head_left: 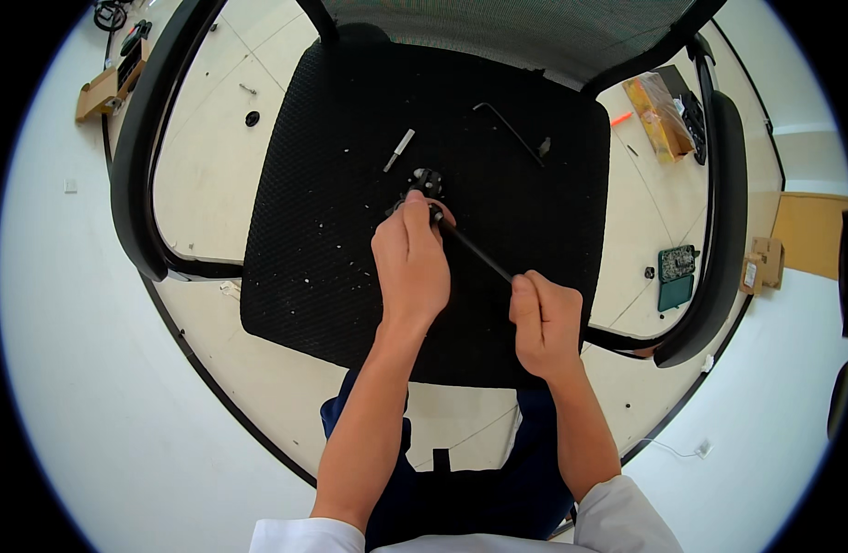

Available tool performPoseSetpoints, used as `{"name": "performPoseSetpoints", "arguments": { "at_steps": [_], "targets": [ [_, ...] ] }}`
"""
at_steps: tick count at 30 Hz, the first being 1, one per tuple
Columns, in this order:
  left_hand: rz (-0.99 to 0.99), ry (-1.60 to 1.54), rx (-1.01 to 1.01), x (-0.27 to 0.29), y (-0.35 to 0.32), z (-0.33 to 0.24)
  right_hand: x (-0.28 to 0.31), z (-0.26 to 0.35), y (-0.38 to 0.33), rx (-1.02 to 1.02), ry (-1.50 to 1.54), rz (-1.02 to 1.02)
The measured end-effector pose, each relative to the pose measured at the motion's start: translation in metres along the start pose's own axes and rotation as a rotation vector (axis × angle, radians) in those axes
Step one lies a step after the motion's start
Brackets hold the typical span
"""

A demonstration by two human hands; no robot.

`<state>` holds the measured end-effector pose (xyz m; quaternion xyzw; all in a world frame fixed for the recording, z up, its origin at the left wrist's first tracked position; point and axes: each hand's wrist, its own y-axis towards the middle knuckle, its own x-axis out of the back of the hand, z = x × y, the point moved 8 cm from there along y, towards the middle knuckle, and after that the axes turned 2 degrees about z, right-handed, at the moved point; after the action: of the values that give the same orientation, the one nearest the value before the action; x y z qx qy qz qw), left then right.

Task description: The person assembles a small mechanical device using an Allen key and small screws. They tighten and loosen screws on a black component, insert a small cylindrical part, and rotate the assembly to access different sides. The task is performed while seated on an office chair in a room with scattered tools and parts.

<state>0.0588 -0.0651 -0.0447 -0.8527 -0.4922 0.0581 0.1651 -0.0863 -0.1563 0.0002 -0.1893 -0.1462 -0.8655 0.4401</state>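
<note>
My left hand [413, 263] is closed around a small black metal part [428, 181] with shiny round spots, held just above the middle of the black chair seat [323, 138]. My right hand [542, 323] grips the near end of a long thin black rod [479, 251]. The rod slants up and left, and its far end meets the part by my left fingers; exactly how they join is hidden. Beyond my left hand lies a small white-and-grey stick-like piece [400, 149]. Farther right on the seat rests a black L-shaped hex key [509, 131], with a small greyish bit [545, 146] beside it.
Black armrests [138, 138] [726, 221] flank the seat, and a mesh backrest [498, 32] rises behind. White crumbs dot the seat's left half. On the floor at right are an open green case [677, 278], a yellow package [659, 115] and cardboard boxes [765, 264]. Another open box [100, 97] stands far left.
</note>
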Motion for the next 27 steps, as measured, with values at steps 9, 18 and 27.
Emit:
{"name": "performPoseSetpoints", "arguments": {
  "at_steps": [9, 18, 27],
  "targets": [
    [-0.043, -0.063, -0.250, -0.001, -0.010, -0.019, -0.010, -0.015, -0.021, -0.239, 0.464, -0.007],
    [0.210, -0.573, -0.203, -0.005, -0.009, -0.028, -0.006, 0.005, -0.003, 0.080, -0.010, 0.041],
    [0.212, -0.480, -0.239, 0.001, -0.009, -0.031, -0.004, -0.005, -0.004, -0.006, 0.066, 0.025]
  ]
}}
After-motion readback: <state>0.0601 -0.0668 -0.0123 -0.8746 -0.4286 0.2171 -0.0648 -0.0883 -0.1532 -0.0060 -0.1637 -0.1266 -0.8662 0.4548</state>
